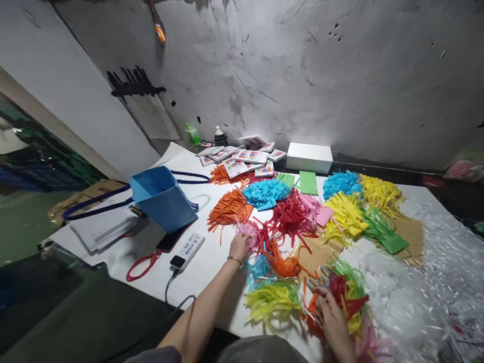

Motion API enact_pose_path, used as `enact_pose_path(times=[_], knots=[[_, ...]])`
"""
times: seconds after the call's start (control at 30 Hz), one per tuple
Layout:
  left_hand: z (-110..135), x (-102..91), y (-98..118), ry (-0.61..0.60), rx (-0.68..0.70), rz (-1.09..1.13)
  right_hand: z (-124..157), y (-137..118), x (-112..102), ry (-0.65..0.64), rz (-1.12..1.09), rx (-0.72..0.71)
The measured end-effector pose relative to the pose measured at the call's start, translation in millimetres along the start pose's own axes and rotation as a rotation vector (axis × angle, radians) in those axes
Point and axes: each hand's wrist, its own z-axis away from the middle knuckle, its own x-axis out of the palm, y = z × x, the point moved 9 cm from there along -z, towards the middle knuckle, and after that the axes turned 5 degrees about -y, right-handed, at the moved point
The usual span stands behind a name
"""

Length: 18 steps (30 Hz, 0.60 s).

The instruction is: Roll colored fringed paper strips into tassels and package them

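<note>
Touching pink strips on the table with the curled left hand; cannot tell whether gripping. Pinching orange strips nearer the front, in the nearly closed right hand. Counted beyond: one blue bag, one white box, two bottles. Reaching forward and inward with both, farther with the left.

Left part of the white-covered table: a blue container stands open-topped with a dark-blue strap; nearer the front edge lie a pale labelled device, joined to a black cable, and a red loop. Rear, near the grey wall: a green bottle stands beside a dark, white-capped bottle.
</note>
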Motion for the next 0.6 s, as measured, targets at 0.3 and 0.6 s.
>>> enact_pose_path(times=[0.3, 0.6], knots=[[7, -52.9, -45, 0.303, -0.198, -0.125, 0, 13, 24, -0.176, 0.031, 0.067], [87, -19.9, 61, -0.180, 0.107, 1.182, 17, -40, 63, -0.309, 0.107, -0.078]])
